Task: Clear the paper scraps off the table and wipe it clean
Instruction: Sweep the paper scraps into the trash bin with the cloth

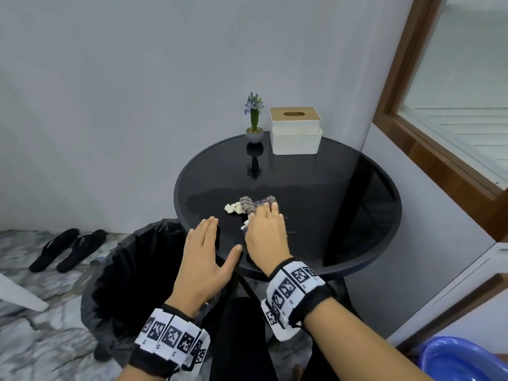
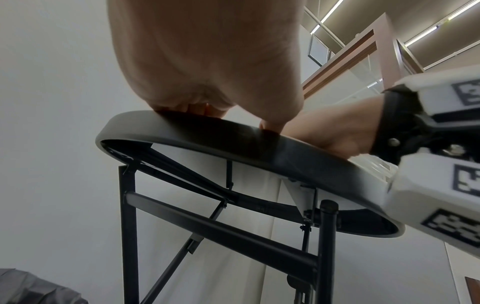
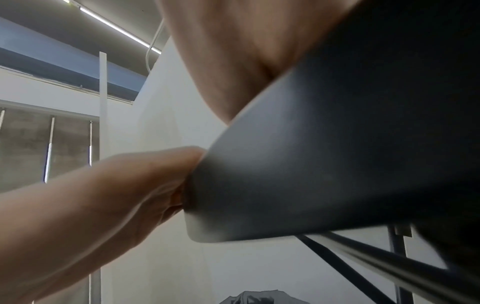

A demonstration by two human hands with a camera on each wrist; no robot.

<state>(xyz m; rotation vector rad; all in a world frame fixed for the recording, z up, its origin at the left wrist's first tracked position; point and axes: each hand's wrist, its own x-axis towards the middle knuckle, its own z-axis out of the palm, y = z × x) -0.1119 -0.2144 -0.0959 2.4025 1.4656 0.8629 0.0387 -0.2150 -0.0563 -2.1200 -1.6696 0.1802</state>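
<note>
The round black glass-topped table carries everything; the black-lined waste bin stands just beside its near-left rim. My left hand lies flat at that rim, fingers straight and together, holding nothing. My right hand presses spread fingers onto the crumpled grey-purple cloth, with the small white paper scraps touching the cloth's left edge. I should keep the cloth low and sweep leftward, so my left palm catches scraps above the bin.

Three views around my round table
Head camera looks down on its top; both wrist cameras sit close below its rim, facing up, sharing that edge.
</note>
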